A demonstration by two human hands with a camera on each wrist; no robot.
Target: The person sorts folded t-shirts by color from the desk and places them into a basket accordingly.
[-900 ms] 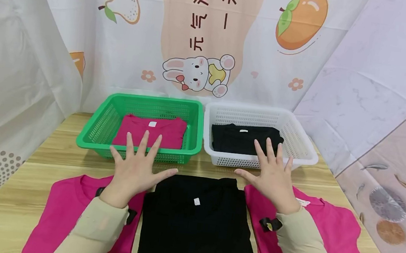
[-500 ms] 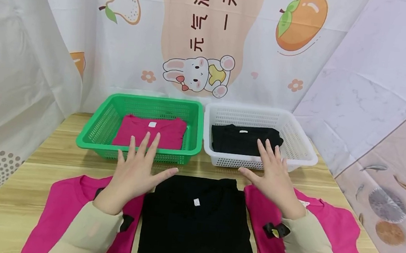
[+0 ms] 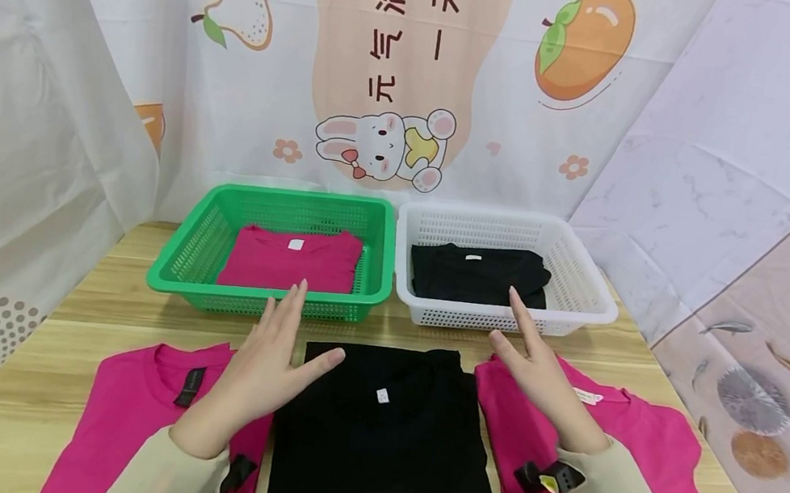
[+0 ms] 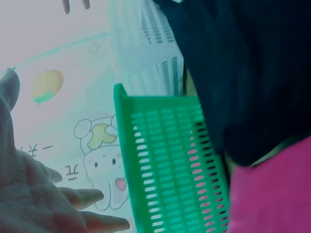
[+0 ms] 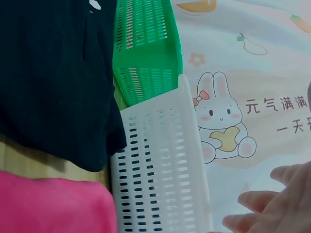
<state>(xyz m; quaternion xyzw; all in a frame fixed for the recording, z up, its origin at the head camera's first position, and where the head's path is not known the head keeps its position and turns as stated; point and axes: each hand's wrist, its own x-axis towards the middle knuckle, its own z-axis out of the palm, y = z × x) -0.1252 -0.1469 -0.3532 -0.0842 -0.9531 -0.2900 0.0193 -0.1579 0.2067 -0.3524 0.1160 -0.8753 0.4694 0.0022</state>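
Note:
My left hand (image 3: 256, 373) hovers above the left pink T-shirt (image 3: 120, 410), fingers straight and thumb spread to the right, holding nothing. Over the right pink T-shirt (image 3: 648, 462) my right hand (image 3: 541, 381) is also raised, its fingers extended and nothing in them. Between the two lies a folded black T-shirt (image 3: 379, 448) with a white neck label. In the left wrist view the spread fingers of the left hand (image 4: 43, 199) show beside the green basket (image 4: 170, 165). The right wrist view has the fingers of the right hand (image 5: 272, 204) at its lower right corner.
At the back of the wooden table (image 3: 23, 367), the green basket holds a folded pink shirt (image 3: 291, 259). Beside it a white basket (image 3: 579, 300) contains a folded black shirt (image 3: 472, 276). A printed curtain (image 3: 234, 114) hangs close behind both baskets.
Both hands have turned from palm-down with widely spread fingers to more edge-on, the fingers drawing together. They have lowered slightly toward me. The shirts and baskets stay put.

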